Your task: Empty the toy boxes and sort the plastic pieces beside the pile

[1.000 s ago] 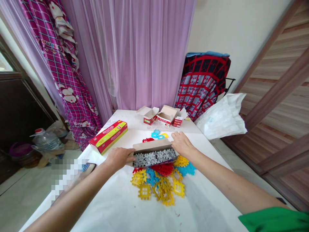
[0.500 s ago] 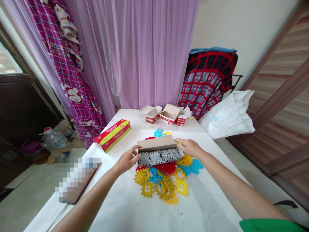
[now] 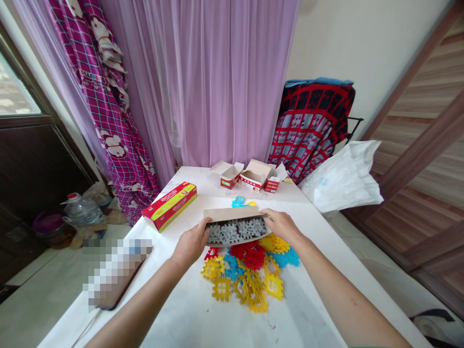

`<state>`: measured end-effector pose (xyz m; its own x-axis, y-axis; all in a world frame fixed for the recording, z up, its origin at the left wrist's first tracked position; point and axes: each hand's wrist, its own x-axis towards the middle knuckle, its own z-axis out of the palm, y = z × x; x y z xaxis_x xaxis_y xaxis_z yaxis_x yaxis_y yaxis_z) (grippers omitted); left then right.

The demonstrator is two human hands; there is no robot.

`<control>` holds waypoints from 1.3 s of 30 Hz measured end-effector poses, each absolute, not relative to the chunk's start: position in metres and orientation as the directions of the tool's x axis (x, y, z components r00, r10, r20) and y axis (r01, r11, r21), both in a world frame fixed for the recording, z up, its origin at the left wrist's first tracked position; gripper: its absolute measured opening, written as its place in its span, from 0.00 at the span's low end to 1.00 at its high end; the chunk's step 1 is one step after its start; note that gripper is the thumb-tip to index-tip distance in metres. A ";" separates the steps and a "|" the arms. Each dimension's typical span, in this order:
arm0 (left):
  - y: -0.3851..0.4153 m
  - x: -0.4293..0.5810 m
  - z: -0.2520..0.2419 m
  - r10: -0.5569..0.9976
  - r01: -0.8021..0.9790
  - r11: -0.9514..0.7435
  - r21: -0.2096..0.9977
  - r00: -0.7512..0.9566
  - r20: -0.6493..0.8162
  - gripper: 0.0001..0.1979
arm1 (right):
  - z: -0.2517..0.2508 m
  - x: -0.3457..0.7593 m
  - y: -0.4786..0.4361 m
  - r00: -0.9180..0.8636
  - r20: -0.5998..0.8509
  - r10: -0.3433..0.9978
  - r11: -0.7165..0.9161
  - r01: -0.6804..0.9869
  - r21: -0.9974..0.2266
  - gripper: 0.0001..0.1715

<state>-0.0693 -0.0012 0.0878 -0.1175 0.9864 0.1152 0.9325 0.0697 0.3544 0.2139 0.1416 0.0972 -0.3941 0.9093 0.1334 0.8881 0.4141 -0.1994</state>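
A long cardboard box (image 3: 232,214) full of grey plastic building tiles (image 3: 235,230) is held just above a white table (image 3: 188,309), tilted so its open side faces me. My left hand (image 3: 191,245) grips its left end. My right hand (image 3: 282,224) grips its right end. Under and in front of the box lies a pile of yellow, red and blue tiles (image 3: 250,273). A few blue and yellow tiles (image 3: 239,201) lie behind the box.
A closed red and yellow box (image 3: 169,206) lies at the left of the table. Small open red boxes (image 3: 252,175) stand at the far edge. A white plastic bag (image 3: 342,176) hangs off the right side. A dark flat object (image 3: 119,285) lies near the left edge.
Both hands moved from resting on the box's ends to gripping them, and the box rose and tilted its open side toward me.
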 end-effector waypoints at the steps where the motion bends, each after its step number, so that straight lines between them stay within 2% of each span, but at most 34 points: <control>1: 0.001 -0.071 0.086 0.983 0.941 0.057 0.332 -0.110 0.145 0.21 | 0.096 0.213 0.141 -0.369 0.170 0.914 0.400 0.890 -0.218 0.23; 5: 0.006 -0.069 0.079 0.987 0.976 0.043 0.212 -0.075 0.142 0.21 | 0.083 0.208 0.140 -0.249 0.279 0.927 0.331 0.893 -0.305 0.23; 8: 0.006 -0.062 0.075 0.991 0.986 0.057 0.155 -0.074 0.111 0.22 | 0.072 0.205 0.137 -0.151 0.305 0.940 0.265 0.887 -0.379 0.23; 16: 0.001 -0.046 0.064 0.986 0.968 0.094 0.232 -0.124 0.116 0.26 | 0.037 0.213 0.126 -0.104 0.271 0.957 0.248 0.778 -0.577 0.28; 18: 0.002 -0.047 0.053 0.981 0.970 0.056 0.237 -0.097 0.168 0.27 | 0.029 0.215 0.126 -0.106 0.278 0.955 0.264 0.733 -0.626 0.29; 22: 0.007 -0.056 0.025 0.932 0.974 -0.087 0.211 0.004 0.363 0.31 | 0.018 0.217 0.129 -0.130 0.317 0.939 0.323 0.647 -0.691 0.31; 29: 0.020 -0.075 -0.008 0.899 0.962 -0.135 0.236 0.019 0.437 0.33 | 0.021 0.222 0.127 -0.261 0.222 0.939 0.341 0.651 -0.678 0.38; 34: 0.018 -0.088 -0.019 0.888 0.954 -0.155 0.257 0.021 0.459 0.34 | 0.028 0.224 0.113 -0.352 0.341 0.872 0.488 0.688 -0.538 0.38; 39: 0.009 -0.097 -0.021 0.889 0.936 -0.169 0.309 0.009 0.459 0.31 | 0.016 0.221 0.097 -0.408 0.334 0.850 0.526 0.606 -0.597 0.44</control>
<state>-0.0966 0.0091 -0.0207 0.0087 0.8886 0.4586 0.9358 -0.1688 0.3094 0.2215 0.0972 0.0163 -0.4083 0.8496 0.3339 0.6055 0.5258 -0.5974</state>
